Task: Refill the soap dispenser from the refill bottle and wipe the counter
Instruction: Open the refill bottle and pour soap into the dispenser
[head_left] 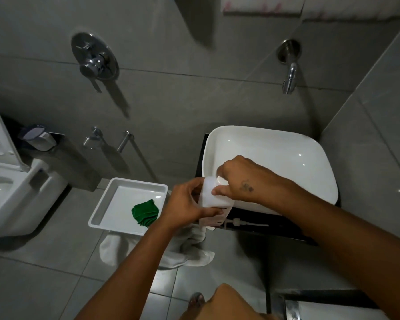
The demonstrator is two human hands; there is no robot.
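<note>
Fingers (pixel 217 192) around unlabelled white bottle (pixel 214 199)

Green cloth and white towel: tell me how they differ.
The green cloth lies folded inside the white tray; the white towel hangs crumpled below the tray's edge. The green cloth is small and dark; the white towel is clearly larger and pale. Neither is being touched.

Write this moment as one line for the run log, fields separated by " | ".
left hand: holds white bottle | right hand: grips its cap | green cloth: in white tray | pump: lying on counter
</note>
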